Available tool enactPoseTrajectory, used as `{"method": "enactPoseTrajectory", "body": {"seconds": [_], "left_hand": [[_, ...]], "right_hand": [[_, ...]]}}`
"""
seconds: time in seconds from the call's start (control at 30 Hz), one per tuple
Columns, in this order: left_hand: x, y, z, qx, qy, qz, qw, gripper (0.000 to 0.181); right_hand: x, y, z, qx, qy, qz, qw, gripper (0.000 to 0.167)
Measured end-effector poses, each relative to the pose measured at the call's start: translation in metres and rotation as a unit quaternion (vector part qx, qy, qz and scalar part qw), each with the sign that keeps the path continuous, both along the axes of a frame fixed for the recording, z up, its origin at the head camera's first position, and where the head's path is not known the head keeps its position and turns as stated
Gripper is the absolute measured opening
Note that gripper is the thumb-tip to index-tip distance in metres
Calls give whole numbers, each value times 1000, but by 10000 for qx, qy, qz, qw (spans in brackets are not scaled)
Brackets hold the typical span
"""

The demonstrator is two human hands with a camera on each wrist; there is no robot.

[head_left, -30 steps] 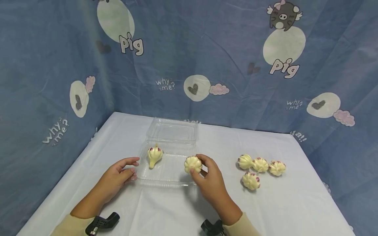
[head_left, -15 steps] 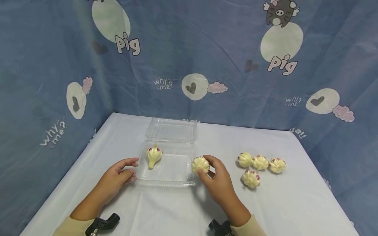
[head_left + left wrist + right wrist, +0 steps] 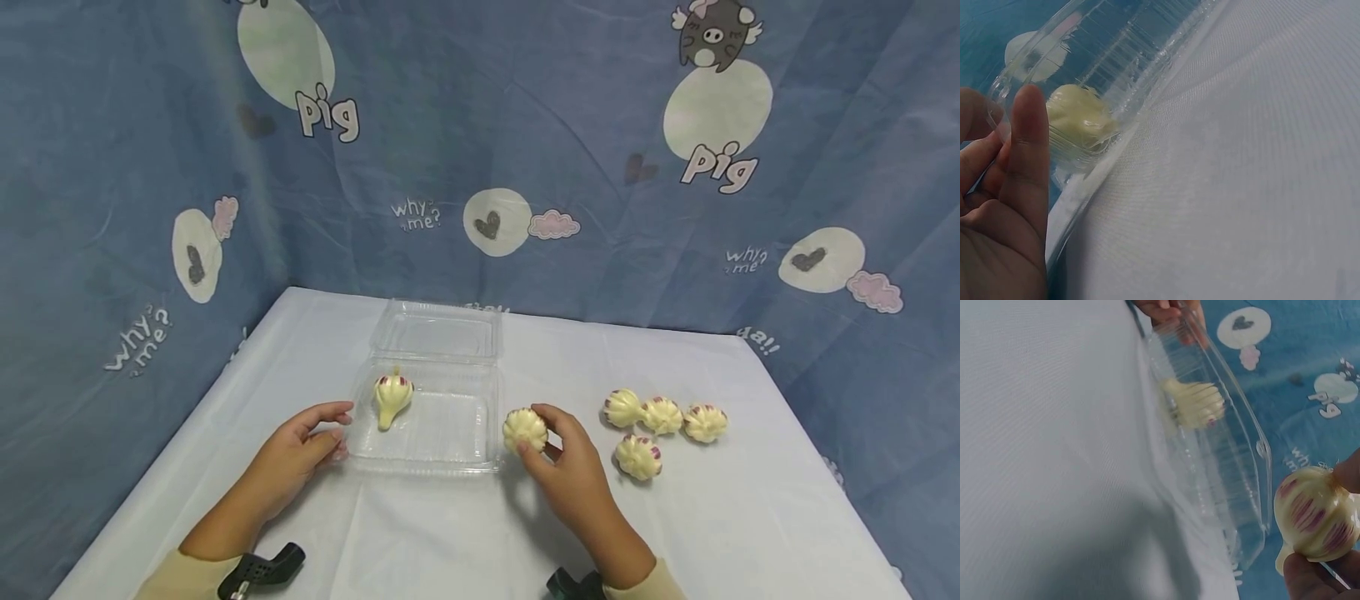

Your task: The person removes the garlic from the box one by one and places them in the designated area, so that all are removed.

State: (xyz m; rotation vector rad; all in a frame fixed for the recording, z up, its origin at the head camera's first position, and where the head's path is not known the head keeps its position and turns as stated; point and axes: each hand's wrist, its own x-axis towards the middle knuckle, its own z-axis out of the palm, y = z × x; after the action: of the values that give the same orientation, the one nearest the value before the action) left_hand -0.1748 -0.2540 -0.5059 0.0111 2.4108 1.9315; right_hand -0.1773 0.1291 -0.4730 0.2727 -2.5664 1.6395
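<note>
My right hand (image 3: 573,471) pinches a garlic bulb (image 3: 525,429) just off the right side of a clear plastic clamshell box (image 3: 450,462). The right wrist view shows the held garlic bulb (image 3: 1316,512), cream with purple streaks, between thumb and fingers. My left hand (image 3: 303,446) is at the box's left edge; in the left wrist view its thumb (image 3: 1029,137) and fingers lie about the clear rim. Inside the box, at its left, lies another garlic bulb (image 3: 393,396) with its stem toward me. The box's lid (image 3: 437,329) is folded back behind it.
Several more garlic bulbs sit on the right of the white-covered table (image 3: 742,517): a row of three, with the middle bulb (image 3: 662,415), and one bulb (image 3: 637,457) in front. A blue printed curtain (image 3: 585,108) hangs behind and to the left.
My right hand, holding the garlic bulb, has moved right and slightly toward me, from over the box's right end to beside it. The left hand stays at the box's left edge.
</note>
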Motion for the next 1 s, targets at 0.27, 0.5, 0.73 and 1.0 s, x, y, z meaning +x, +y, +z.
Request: {"method": "enactPoseTrajectory", "body": {"seconds": [0.27,0.5,0.73,1.0], "left_hand": [[0,-2,0,-35,1,0,10000,42],[1,-3,-2,-23,34,-18,10000,43],[1,-3,-1,34,-12,-2,10000,44],[2,-1,0,-15,-5,-9,10000,44]], "right_hand": [[4,7,-6,209,101,9,9997,51],[8,16,-6,328,-49,54,9994,52],[13,27,-7,363,-98,-41,9993,51],[23,40,-11,376,-32,-87,9993,49]]}}
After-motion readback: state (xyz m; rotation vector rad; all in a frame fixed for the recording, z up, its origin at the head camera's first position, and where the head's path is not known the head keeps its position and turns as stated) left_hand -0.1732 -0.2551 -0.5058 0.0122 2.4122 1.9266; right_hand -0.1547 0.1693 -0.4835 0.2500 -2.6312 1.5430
